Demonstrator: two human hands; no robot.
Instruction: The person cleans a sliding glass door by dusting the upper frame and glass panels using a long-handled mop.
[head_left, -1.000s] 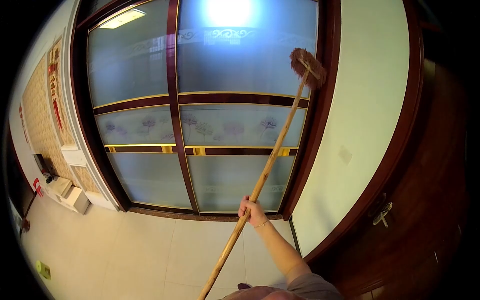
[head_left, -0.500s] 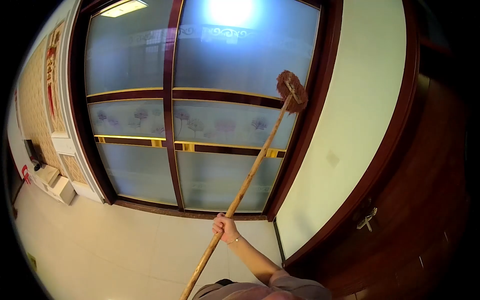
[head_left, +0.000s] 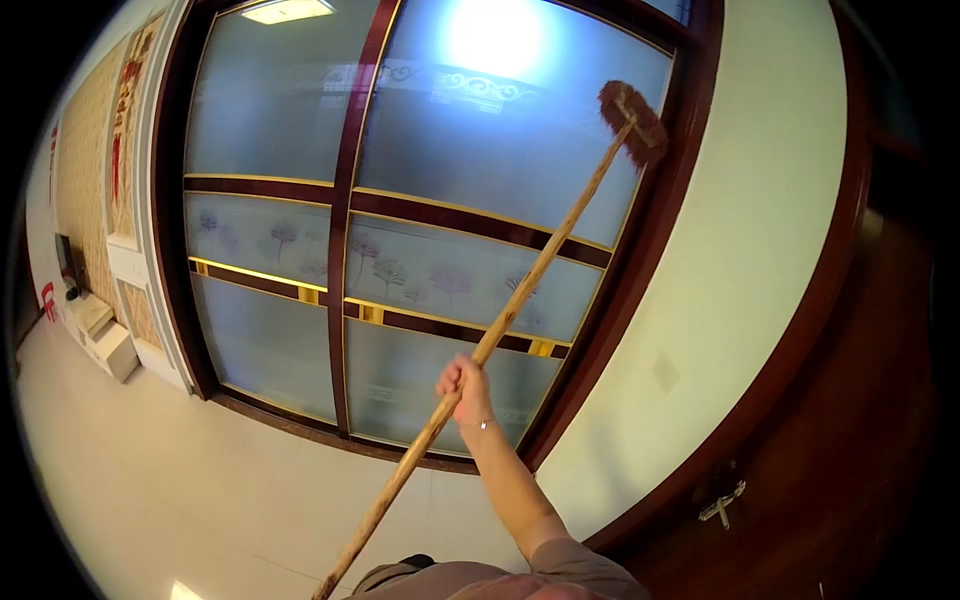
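My right hand [head_left: 464, 388] is closed around the long wooden handle of a mop [head_left: 540, 262], about midway along the part that shows. The handle slants up to the right. At its top, the shaggy reddish-brown mop head [head_left: 632, 122] is against or just in front of the upper right pane of a frosted glass sliding door [head_left: 470, 130], near the dark frame. Whether it touches the glass, I cannot tell. The handle's lower end runs out of view at the bottom edge. My left hand does not show.
A pale wall [head_left: 690, 330] curves along the right, with a dark wooden door [head_left: 800, 440] and its metal handle [head_left: 722, 505] beyond. Light floor tiles [head_left: 200, 480] spread below. A white low cabinet [head_left: 105, 340] stands at the far left.
My right hand and the mop have moved up. The mop head has gone from beside the middle crossbar to higher on the upper right pane. The view has also tilted slightly.
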